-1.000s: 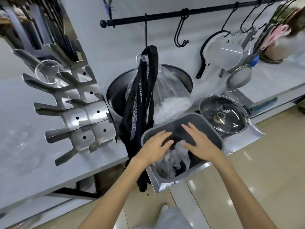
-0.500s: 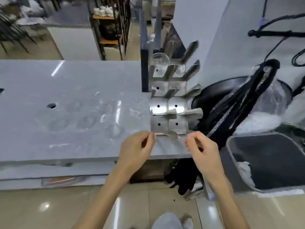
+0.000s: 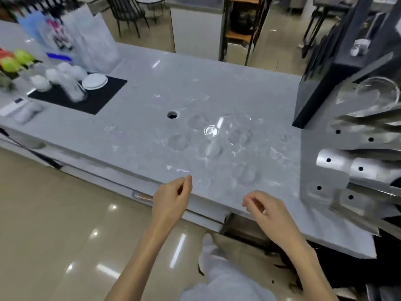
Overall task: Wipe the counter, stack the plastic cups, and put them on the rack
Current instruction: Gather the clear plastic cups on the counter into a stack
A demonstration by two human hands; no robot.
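Observation:
Several clear plastic cups [image 3: 211, 131] stand spread over the middle of the grey marble counter [image 3: 217, 83], hard to make out against the stone. At the right edge stands a steel peg rack [image 3: 355, 168] with one clear cup [image 3: 377, 94] on an upper peg. My left hand [image 3: 171, 200] hovers at the counter's front edge, fingers loosely curled and holding nothing. My right hand [image 3: 267, 209] floats over the same edge further right, also with nothing in it. No cloth is in view.
A round hole [image 3: 172, 115] is cut in the counter left of the cups. At the far left a black mat [image 3: 86, 94] carries white cups and a plate [image 3: 94, 81]. A dark box [image 3: 325, 72] stands behind the rack. Chairs and shelves lie beyond.
My view has swung left from the grey tub to the counter. Both hands left the cloth in the tub and now hang at the counter's front edge, holding nothing.

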